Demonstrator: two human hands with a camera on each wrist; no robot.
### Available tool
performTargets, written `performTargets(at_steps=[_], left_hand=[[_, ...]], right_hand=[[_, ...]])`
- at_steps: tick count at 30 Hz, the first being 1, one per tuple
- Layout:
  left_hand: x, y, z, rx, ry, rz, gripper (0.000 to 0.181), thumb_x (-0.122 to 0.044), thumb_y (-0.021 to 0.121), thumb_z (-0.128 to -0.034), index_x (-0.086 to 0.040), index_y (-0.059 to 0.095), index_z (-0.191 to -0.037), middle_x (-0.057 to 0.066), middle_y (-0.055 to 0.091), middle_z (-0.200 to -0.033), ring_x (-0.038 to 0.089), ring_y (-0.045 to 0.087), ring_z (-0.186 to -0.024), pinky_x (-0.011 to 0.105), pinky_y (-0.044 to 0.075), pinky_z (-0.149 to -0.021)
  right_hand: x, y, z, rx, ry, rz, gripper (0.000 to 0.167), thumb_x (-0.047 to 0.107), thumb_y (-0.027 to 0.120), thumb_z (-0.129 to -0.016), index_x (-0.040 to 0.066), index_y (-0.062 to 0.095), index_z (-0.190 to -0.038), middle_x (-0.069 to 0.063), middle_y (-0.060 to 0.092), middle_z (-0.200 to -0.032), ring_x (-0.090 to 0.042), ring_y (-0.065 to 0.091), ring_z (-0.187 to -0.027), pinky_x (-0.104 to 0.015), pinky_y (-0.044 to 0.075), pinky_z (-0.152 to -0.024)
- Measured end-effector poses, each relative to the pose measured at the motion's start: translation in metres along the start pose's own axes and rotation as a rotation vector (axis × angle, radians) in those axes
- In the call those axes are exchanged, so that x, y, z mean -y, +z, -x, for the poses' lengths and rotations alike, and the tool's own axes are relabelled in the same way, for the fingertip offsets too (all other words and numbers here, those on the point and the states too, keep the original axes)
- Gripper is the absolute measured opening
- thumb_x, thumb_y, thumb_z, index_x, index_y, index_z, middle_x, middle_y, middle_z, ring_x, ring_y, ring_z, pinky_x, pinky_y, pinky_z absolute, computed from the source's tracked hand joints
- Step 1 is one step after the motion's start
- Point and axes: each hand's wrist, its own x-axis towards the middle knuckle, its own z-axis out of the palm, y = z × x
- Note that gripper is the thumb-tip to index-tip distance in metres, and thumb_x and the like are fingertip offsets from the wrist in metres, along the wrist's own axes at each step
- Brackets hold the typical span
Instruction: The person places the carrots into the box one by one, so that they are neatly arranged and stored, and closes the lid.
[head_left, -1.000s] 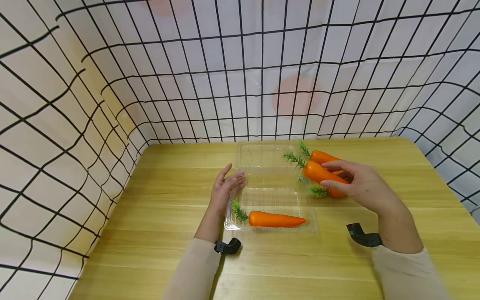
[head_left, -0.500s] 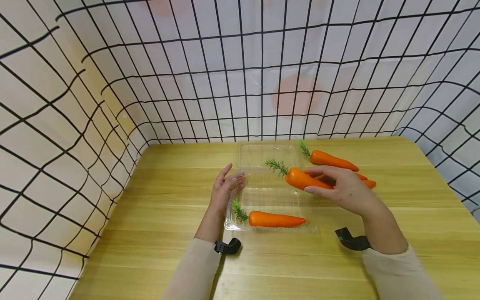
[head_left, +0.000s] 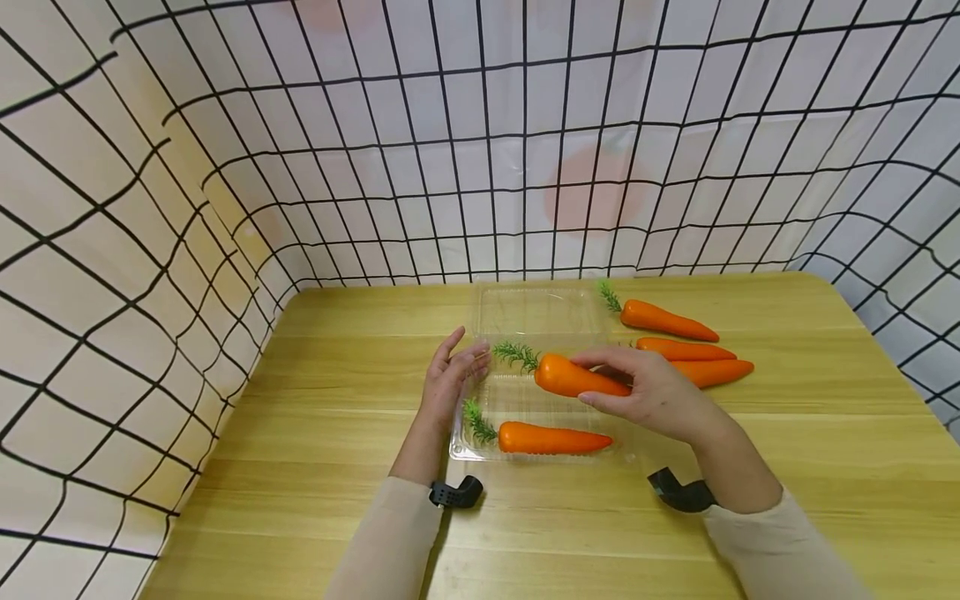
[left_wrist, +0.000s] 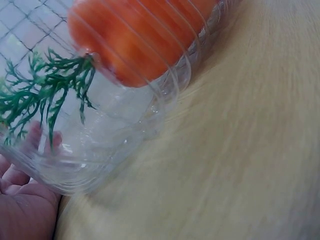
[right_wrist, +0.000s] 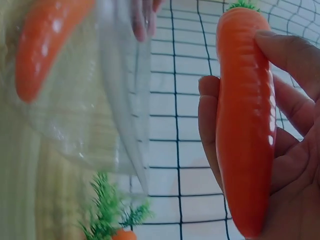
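- One artificial carrot [head_left: 567, 377] is hanging over the clear clamshell [head_left: 468, 456] toward the tabletop [head_left: 330, 400]'s far edge, the right hand [head_left: 660, 396] pinching it.
- The left hand [head_left: 447, 379], fingers apart, is resting by the clamshell.
- I'm fearing a slip: glossy surface, should that pinch loosen.

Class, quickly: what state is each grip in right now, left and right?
Left grip: open, beside the clear box, fingers relaxed.
Right grip: closed, holding a carrot.

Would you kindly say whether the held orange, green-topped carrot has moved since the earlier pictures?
Yes: in the head view, the held carrot moved left relative to the clear plastic container.
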Motion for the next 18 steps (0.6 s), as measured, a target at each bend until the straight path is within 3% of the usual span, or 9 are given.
performTargets(at_steps=[3,8,10,14,18], left_hand=[[0.001,-0.001,0.000,0.002,0.010,-0.019,0.061,-0.009,0.053,-0.1015,-0.012,0.034,-0.159,0.019,0.064,-0.138,0.021,0.065,-0.120,0.040,0.051,-0.109],[0.003,-0.004,0.000,0.011,0.034,-0.072,0.060,-0.011,0.052,-0.1017,-0.013,0.033,-0.159,0.008,0.069,-0.134,0.025,0.052,-0.139,0.048,0.033,-0.123],[0.003,-0.003,0.000,0.012,0.027,-0.078,0.060,-0.013,0.052,-0.1023,-0.014,0.033,-0.159,0.003,0.071,-0.130,0.025,0.054,-0.137,0.045,0.039,-0.119],[0.001,-0.002,0.000,0.016,0.003,-0.049,0.059,-0.014,0.051,-0.1041,-0.015,0.032,-0.160,0.000,0.072,-0.128,0.017,0.067,-0.120,0.031,0.056,-0.096],[0.002,-0.002,0.000,0.029,0.011,-0.009,0.059,-0.013,0.051,-0.1043,-0.012,0.031,-0.160,0.008,0.070,-0.131,0.022,0.069,-0.118,0.031,0.057,-0.098]], right_hand=[[0.001,0.007,-0.003,0.018,0.007,0.032,0.042,0.026,0.078,-0.091,0.023,0.067,-0.131,0.003,0.071,-0.118,-0.012,0.060,-0.092,-0.025,0.056,-0.080],[0.002,0.018,-0.006,0.041,-0.009,0.063,0.043,0.029,0.078,-0.091,0.023,0.068,-0.131,0.003,0.071,-0.121,-0.013,0.061,-0.097,-0.029,0.056,-0.085],[0.003,0.022,-0.007,0.048,-0.029,0.070,0.042,0.029,0.078,-0.091,0.022,0.068,-0.132,0.001,0.072,-0.122,-0.013,0.062,-0.100,-0.032,0.056,-0.087],[0.005,0.030,-0.009,0.070,-0.046,0.078,0.043,0.028,0.077,-0.092,0.022,0.068,-0.133,-0.001,0.071,-0.127,-0.019,0.065,-0.110,-0.042,0.056,-0.095],[0.005,0.038,-0.011,0.104,-0.060,0.089,0.043,0.028,0.075,-0.093,0.021,0.067,-0.135,-0.004,0.070,-0.132,-0.027,0.065,-0.120,-0.051,0.053,-0.103]])
